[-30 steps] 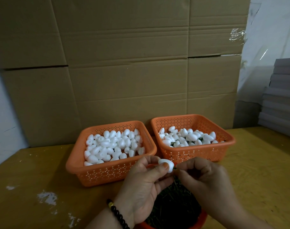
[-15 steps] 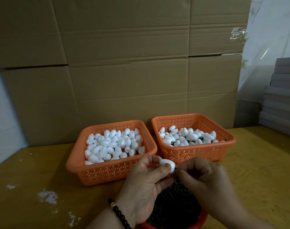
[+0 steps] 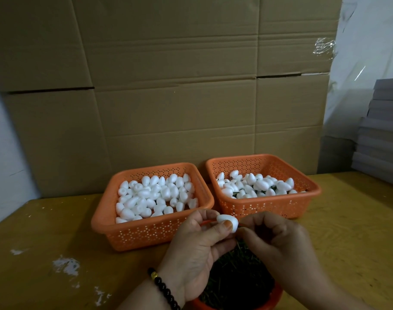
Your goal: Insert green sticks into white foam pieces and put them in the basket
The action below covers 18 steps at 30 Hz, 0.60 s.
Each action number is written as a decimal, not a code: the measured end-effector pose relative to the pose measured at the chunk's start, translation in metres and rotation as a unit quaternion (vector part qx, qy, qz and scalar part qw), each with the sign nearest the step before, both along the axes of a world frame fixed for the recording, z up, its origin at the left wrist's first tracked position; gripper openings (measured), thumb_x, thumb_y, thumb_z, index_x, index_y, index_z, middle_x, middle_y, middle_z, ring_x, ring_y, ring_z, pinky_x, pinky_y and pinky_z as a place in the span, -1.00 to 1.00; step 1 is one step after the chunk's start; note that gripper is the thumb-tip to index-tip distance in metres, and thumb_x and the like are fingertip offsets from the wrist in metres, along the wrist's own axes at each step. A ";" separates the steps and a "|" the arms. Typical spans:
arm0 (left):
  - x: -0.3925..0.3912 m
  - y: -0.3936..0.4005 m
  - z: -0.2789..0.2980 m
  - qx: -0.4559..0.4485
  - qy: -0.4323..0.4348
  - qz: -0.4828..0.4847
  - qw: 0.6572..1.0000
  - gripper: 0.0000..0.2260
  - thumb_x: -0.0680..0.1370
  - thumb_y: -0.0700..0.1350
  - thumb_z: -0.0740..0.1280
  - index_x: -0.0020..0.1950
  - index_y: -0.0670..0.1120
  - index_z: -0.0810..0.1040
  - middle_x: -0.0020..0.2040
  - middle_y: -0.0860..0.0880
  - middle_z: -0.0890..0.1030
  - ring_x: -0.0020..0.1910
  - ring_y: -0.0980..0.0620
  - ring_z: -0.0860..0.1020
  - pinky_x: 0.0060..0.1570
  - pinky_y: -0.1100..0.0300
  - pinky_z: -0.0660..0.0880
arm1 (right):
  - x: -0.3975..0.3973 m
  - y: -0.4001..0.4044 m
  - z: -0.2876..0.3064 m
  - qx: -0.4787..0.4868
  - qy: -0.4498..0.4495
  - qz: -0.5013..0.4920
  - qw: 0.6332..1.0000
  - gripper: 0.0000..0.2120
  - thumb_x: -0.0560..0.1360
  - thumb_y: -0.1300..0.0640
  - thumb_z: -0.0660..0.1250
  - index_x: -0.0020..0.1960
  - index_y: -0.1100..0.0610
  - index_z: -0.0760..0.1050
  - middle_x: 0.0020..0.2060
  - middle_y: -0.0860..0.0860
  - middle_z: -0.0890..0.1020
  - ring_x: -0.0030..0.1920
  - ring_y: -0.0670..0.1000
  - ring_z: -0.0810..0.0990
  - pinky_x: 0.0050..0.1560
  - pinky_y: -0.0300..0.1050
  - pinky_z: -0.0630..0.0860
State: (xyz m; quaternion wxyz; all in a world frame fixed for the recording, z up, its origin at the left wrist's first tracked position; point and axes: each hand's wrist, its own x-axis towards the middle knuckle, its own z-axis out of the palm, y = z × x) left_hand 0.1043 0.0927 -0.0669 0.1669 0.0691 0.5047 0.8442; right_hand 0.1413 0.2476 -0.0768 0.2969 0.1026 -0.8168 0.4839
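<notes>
My left hand (image 3: 197, 245) pinches a white egg-shaped foam piece (image 3: 227, 222) between thumb and fingers, in front of the two baskets. My right hand (image 3: 278, 240) is curled tight against the foam's right end, pinching a thin green stick (image 3: 240, 225) that barely shows between the fingers. Under both hands sits a red bowl (image 3: 269, 304) full of dark green sticks (image 3: 238, 278). The left orange basket (image 3: 146, 233) holds plain foam pieces. The right orange basket (image 3: 269, 206) holds foam pieces with green sticks showing among them.
The baskets stand side by side on a yellow wooden table (image 3: 56, 231) with white smears at the front left. Large cardboard boxes (image 3: 168, 86) form a wall right behind the baskets. A stack of grey boards (image 3: 383, 135) sits at the far right.
Both hands stay together at the foam piece; they have barely shifted, and the camera has tilted very slightly.
</notes>
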 end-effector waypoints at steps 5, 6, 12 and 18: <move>0.000 0.000 0.002 0.010 -0.018 0.000 1.000 -0.59 0.28 -0.30 0.45 0.10 -0.21 0.49 -0.05 -0.22 0.68 -0.15 -0.04 0.68 -0.17 0.10 0.62 | -0.002 0.002 -0.003 -0.014 -0.015 0.000 1.000 -0.69 0.35 0.27 0.53 -0.04 -0.08 0.60 -0.27 -0.13 0.67 -0.31 -0.15 0.65 -0.33 -0.37 0.53; 0.000 0.000 0.002 0.012 -0.026 0.002 1.000 -0.57 0.28 -0.30 0.46 0.13 -0.22 0.49 -0.03 -0.23 0.68 -0.15 -0.05 0.67 -0.17 0.09 0.62 | -0.002 0.002 -0.004 -0.015 -0.018 0.005 1.000 -0.66 0.35 0.28 0.53 -0.02 -0.09 0.59 -0.25 -0.13 0.67 -0.30 -0.15 0.66 -0.31 -0.36 0.54; 0.000 0.000 0.004 0.056 -0.059 0.000 0.997 -0.55 0.28 -0.31 0.42 0.16 -0.25 0.49 -0.14 -0.20 0.68 -0.24 -0.03 0.68 -0.27 0.11 0.61 | -0.005 0.003 -0.007 -0.036 -0.023 0.033 0.999 -0.56 0.33 0.38 0.51 0.00 -0.10 0.56 -0.16 -0.17 0.69 -0.17 -0.18 0.68 -0.18 -0.39 0.56; -0.001 0.000 0.005 0.106 -0.076 -0.015 0.991 -0.67 0.32 -0.35 0.37 0.09 -0.24 0.54 -0.07 -0.22 0.67 -0.16 -0.06 0.66 -0.17 0.09 0.63 | -0.007 0.004 -0.010 -0.053 -0.003 0.024 0.998 -0.60 0.31 0.33 0.54 -0.04 -0.11 0.58 -0.15 -0.11 0.69 -0.15 -0.16 0.69 -0.17 -0.30 0.59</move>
